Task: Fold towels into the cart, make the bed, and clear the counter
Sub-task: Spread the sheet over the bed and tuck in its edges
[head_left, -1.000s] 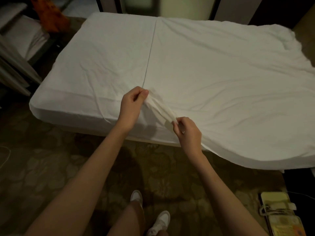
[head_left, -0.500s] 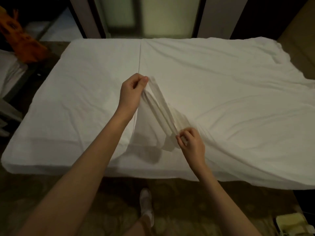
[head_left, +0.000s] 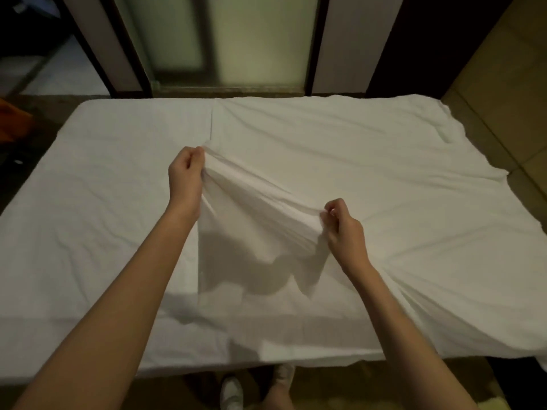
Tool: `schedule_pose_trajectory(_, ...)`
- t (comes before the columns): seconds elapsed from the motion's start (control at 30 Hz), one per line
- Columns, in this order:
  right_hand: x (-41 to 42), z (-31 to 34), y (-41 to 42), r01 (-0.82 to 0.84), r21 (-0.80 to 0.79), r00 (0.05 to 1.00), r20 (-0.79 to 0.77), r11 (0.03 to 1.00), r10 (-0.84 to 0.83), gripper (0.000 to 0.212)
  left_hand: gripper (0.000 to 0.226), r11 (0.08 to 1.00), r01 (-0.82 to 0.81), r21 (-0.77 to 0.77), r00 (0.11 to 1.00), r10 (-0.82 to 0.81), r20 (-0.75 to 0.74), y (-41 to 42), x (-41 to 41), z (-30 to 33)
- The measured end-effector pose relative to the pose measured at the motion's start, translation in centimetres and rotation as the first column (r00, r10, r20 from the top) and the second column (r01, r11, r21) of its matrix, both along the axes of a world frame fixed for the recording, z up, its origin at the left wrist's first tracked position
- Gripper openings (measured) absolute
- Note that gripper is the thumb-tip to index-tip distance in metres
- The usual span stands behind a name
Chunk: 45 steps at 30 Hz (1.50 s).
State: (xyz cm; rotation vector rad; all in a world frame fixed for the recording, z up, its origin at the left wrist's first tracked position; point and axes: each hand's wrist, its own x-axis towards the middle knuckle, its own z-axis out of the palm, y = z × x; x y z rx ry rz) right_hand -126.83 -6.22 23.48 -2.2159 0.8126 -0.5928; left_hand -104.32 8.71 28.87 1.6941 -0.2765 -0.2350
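Observation:
A white bed sheet point(head_left: 370, 179) lies loose and wrinkled over the right part of the bed point(head_left: 97, 208), whose left part shows a smoother fitted cover. My left hand point(head_left: 186, 179) grips the sheet's left edge near the bed's middle and holds it lifted. My right hand point(head_left: 344, 229) pinches the same edge lower and to the right, nearer me. Between the two hands the cloth hangs raised in folds, and its corner droops toward the bed's near side.
Frosted glass panels in dark frames point(head_left: 236, 39) stand behind the bed. Something orange point(head_left: 11, 119) lies at the far left. A tan wall or panel point(head_left: 503, 84) borders the right side. My white shoes point(head_left: 233, 392) stand on the patterned carpet at the near edge.
Both hands have lifted the sheet's edge higher and moved apart, the right hand going rightward. The view has tilted up, with me closer to the bed.

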Motion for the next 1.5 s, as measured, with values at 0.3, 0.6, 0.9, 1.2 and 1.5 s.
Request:
schedule_pose_trajectory(0.3, 2.5, -0.2, -7.9, -0.210, 0.118, 0.954, -0.192, 0.971, 0.229, 0.053, 0.017, 0.984, -0.170, 0.055, 0.985, 0.172, -0.026, -4.3, 3.6, 1.2)
schedule_pose_trajectory(0.6, -0.8, -2.9, -14.6, 0.052, 0.013, 0.905, -0.424, 0.999, -0.041, 0.022, 0.030, 0.970, -0.242, 0.005, 0.967, 0.242, -0.076, -6.8, 7.0, 2.2)
schedule_pose_trajectory(0.9, 4.0, -4.1, -16.9, 0.093, 0.144, 0.961, -0.272, 0.985, -0.051, 0.021, 0.028, 0.980, -0.191, 0.061, 0.975, 0.196, -0.100, -11.0, 12.1, 1.2)
schedule_pose_trajectory(1.2, 7.6, -10.6, -17.9, 0.122, 0.108, 0.966, -0.243, 0.987, -0.093, 0.028, 0.035, 0.984, -0.125, 0.130, 0.984, 0.140, -0.113, -14.3, 17.7, -5.2)
schedule_pose_trajectory(1.5, 11.0, -15.5, -20.5, 0.110, 0.363, 0.897, -0.437, 0.925, 0.065, 0.017, 0.034, 0.983, -0.054, 0.175, 0.984, 0.083, -0.161, -19.3, 22.4, -10.5)
